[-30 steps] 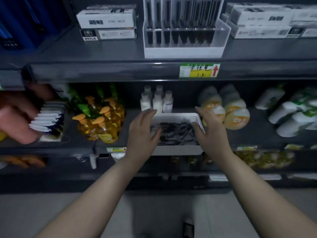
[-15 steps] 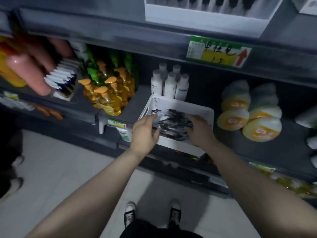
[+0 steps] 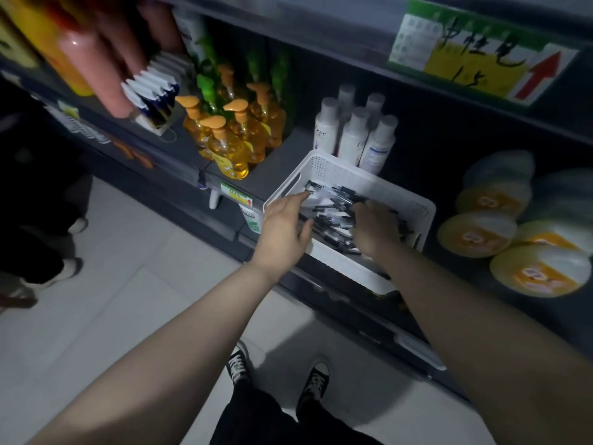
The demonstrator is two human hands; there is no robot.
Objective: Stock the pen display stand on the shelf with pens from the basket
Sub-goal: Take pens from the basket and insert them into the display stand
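A white perforated basket (image 3: 414, 207) sits at the front edge of the dark middle shelf, tilted in this view. It holds a loose pile of several black and clear pens (image 3: 333, 208). My left hand (image 3: 282, 229) reaches in over the basket's left rim, its fingers fairly straight and touching the pens. My right hand (image 3: 375, 231) is deep in the pile with its fingers curled down around pens; the fingertips are hidden. The pen display stand is out of view above.
Orange soap pump bottles (image 3: 231, 136) and white bottles (image 3: 356, 133) stand behind and left of the basket. Round yellow packs (image 3: 481, 232) lie to its right. A yellow price tag (image 3: 475, 56) hangs on the upper shelf edge. Another person's hand (image 3: 106, 59) fills the top left.
The view has tipped further down and closer, so the pen stand is out of frame. Both hands have moved from the basket's rim into the pile of pens.
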